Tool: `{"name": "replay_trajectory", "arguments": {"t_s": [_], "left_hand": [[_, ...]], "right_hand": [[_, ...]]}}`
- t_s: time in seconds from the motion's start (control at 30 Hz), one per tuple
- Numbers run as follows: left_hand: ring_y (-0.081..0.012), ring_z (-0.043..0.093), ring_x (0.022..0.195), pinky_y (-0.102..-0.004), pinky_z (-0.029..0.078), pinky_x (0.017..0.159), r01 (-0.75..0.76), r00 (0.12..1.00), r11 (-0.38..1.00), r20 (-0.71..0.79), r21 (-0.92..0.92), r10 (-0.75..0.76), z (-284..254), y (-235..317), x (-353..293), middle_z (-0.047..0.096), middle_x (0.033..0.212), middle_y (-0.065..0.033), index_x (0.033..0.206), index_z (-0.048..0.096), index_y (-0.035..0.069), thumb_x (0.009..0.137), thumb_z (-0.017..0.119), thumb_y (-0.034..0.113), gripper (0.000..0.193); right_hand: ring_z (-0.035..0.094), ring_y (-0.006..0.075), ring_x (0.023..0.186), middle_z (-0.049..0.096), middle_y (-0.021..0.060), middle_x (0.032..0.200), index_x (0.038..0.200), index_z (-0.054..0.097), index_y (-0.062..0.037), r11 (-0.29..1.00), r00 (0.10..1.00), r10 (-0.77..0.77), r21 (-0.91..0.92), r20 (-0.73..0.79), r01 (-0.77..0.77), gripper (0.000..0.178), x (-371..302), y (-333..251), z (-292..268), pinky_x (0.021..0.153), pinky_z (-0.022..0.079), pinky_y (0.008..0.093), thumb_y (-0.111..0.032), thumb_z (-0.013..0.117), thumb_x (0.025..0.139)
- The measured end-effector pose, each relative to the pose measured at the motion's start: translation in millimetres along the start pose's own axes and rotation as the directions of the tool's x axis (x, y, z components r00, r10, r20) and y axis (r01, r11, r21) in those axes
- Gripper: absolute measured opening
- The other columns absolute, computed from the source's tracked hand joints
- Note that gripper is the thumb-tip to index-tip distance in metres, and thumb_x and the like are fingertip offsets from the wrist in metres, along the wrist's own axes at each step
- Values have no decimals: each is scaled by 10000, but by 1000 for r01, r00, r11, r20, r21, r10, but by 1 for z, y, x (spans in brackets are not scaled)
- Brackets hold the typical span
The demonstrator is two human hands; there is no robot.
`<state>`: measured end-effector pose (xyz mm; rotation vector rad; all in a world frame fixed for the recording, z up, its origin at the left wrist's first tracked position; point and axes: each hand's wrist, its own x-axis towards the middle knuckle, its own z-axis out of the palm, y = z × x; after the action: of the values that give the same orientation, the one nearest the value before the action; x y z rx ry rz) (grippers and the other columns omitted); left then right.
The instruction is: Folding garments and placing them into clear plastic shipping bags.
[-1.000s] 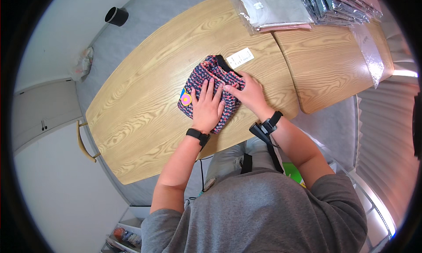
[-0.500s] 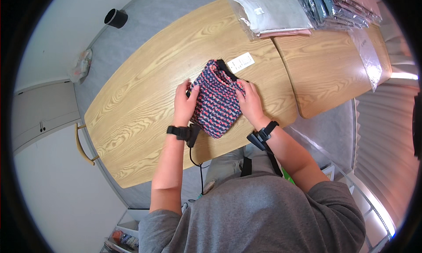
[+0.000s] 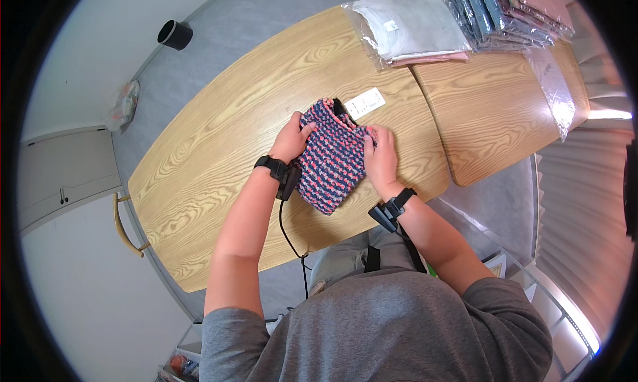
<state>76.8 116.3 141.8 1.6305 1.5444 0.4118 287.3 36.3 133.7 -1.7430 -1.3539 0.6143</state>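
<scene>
A chunky knitted piece (image 3: 332,159) in navy, coral pink and cream lies on the wooden table (image 3: 219,163) in front of me. It looks folded into a pouch-like shape; whether it is a bag or a garment, I cannot make out. Black material shows inside its upper opening. A white tag (image 3: 365,102) lies flat just beyond that opening. My left hand (image 3: 290,139) pinches the upper left edge, thumb on top and the other fingers partly hidden. At the upper right corner, my right hand (image 3: 381,156) is closed on the knit.
Several folded garments in clear bags (image 3: 412,26) are stacked at the far right of the table. An empty-looking clear bag (image 3: 553,93) hangs over the right edge. A seam divides the tabletop. A black bin (image 3: 176,35) stands on the floor beyond, and a cable (image 3: 282,226) runs from my left wrist.
My left hand has moved up along the knit's left side to its upper edge. The knit's opening has narrowed, covering more of the black part. My right hand stays at its corner.
</scene>
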Motion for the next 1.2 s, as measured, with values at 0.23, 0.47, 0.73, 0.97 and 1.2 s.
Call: {"name": "replay_trajectory", "arguments": {"t_s": [0.23, 0.47, 0.73, 0.97, 1.2], "left_hand": [[-438, 593, 906, -441, 463, 765, 60, 998, 994, 28, 93, -63, 0, 4, 0, 617, 939, -283, 1069, 467, -18, 911, 561, 342, 405], [-414, 415, 1223, -456, 337, 1017, -360, 877, 854, -177, 375, 447, -23, 28, -48, 441, 1319, -247, 1187, 488, 52, 785, 680, 215, 475], [-444, 190, 1360, -653, 219, 1016, -241, 965, 730, 77, 640, 251, 22, 30, -85, 234, 1459, -252, 1443, 269, 100, 503, 808, 554, 1175], [-408, 161, 1382, -671, 222, 1006, -159, 986, 763, 64, 627, 153, 37, 34, -74, 202, 1490, -212, 1447, 234, 121, 460, 852, 489, 1221], [-392, 136, 1396, -639, 224, 1019, -87, 996, 722, 37, 686, 85, 46, 33, -79, 137, 1522, -191, 1468, 179, 115, 463, 849, 499, 1267]], "right_hand": [[403, 259, 1262, 480, 89, 1323, 1225, 544, -118, 736, 758, -550, -224, 351, 638, 398, -1, -51, -7, 1055, 248, 514, -213, 584, 841], [374, 311, 1267, 445, 75, 1372, 1266, 545, -269, 719, 809, -437, -388, 394, 577, 421, 2, -24, 9, 1036, 234, 561, -382, 543, 861], [381, 314, 1265, 425, 57, 1400, 1254, 560, -242, 715, 803, -434, -386, 409, 583, 427, -2, -16, 23, 991, 280, 565, -347, 564, 840], [403, 324, 1230, 474, 91, 1345, 1210, 578, -213, 666, 771, -494, -395, 401, 632, 433, 7, -15, 17, 1009, 296, 517, -344, 576, 798], [378, 305, 1263, 447, 90, 1377, 1237, 558, -201, 703, 732, -513, -271, 448, 658, 439, 12, -12, 4, 1041, 273, 499, -393, 527, 844]]}}
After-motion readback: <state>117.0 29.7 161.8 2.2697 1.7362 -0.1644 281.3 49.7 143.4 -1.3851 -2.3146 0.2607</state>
